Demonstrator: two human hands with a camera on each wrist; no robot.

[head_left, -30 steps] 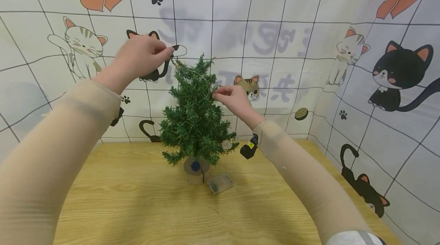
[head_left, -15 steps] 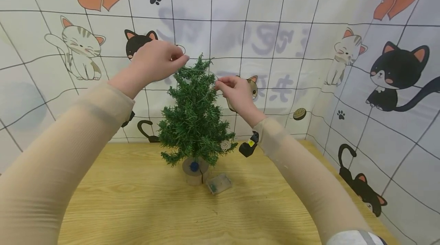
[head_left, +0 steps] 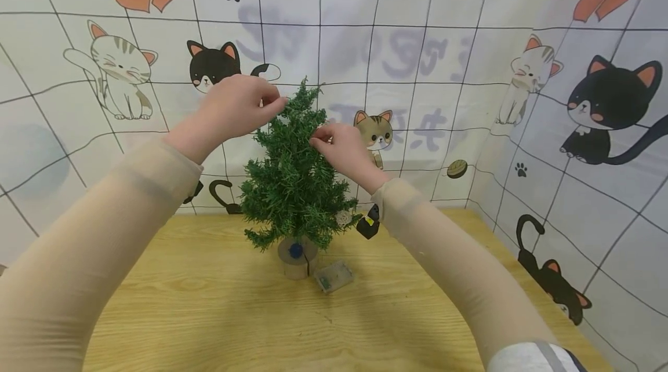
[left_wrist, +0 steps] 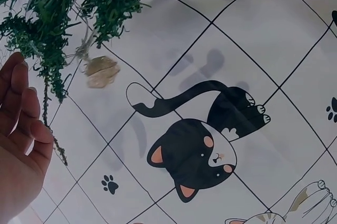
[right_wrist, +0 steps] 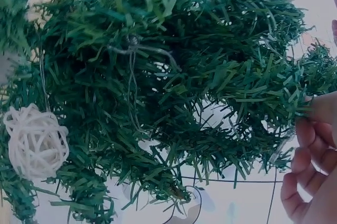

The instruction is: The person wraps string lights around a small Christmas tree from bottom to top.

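Observation:
A small green artificial Christmas tree [head_left: 292, 169] stands on a round wooden base [head_left: 297, 267]. My left hand [head_left: 242, 104] is at the upper left of its crown, thumb and index finger together in a pinch on a thin wire that barely shows. In the left wrist view, the other fingers of that left hand [left_wrist: 21, 124] lie curled beside a bare brown twig [left_wrist: 47, 108]. My right hand [head_left: 344, 149] pinches the thin wire at the tree's upper right side. Its fingertips sit right against the green needles in the right wrist view, partly hidden there.
A white woven ball [right_wrist: 37, 142] hangs low on the tree's right side. A beige ornament [left_wrist: 101, 71] hangs near the top. A clear rectangular box [head_left: 335, 276] lies beside the base on the wooden table [head_left: 219, 314]. Cat-printed cloth [head_left: 344, 1] covers the walls behind.
My left hand has moved right and down, from beside the treetop to its upper left branches. My right hand rose slightly, then came left and down against the tree.

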